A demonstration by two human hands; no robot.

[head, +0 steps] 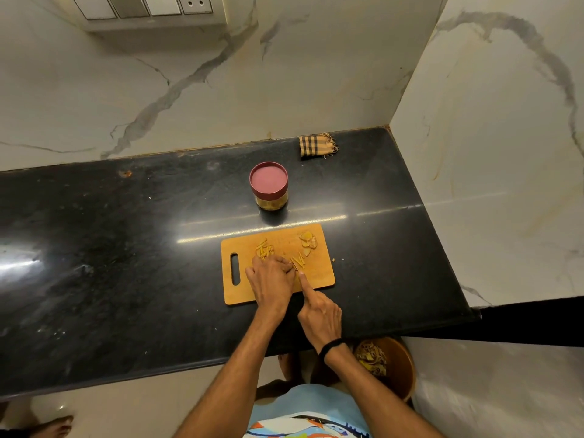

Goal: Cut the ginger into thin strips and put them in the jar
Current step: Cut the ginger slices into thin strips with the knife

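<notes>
1. We're at a black polished stone counter (pixel 126 248), tucked into a corner of white veined marble walls (pixel 189 90).
2. All eyes on the ginger, which sits on the wooden cutting board (pixel 319 276). There's a loose heap of cut strips (pixel 264 248) at the far left of the board and a small pile of ginger slices (pixel 308 240) in the far right corner. A few fresh strips (pixel 301 263) lie just right of the blade.
3. The knife (pixel 296 266) shows only a sliver of blade between the two hands, its edge down at the board.
4. The right hand (pixel 320 314) grips the handle, which is buried in the palm. The index finger is stretched straight along the spine and the other fingers are curled. There's a dark wristband (pixel 331 344) on that arm.
5. The left hand (pixel 271 279) is on the board just beside the blade, fingers curled and bunched together, tips down — what they pin is hidden.
6. One stray ginger bit (pixel 334 259) lies on the counter just off the board's right edge.
7. Beyond the board and apart from it, the jar (pixel 271 202) stands upright with its red lid (pixel 268 180) on, something yellowish showing through the clear wall.
8. Further out — a checked cloth (pixel 317 146) lies near the back corner, and a brown bin (pixel 401 368) holding peelings stands on the floor below the counter's edge. A switch panel (pixel 142 4) is up on the wall.
</notes>
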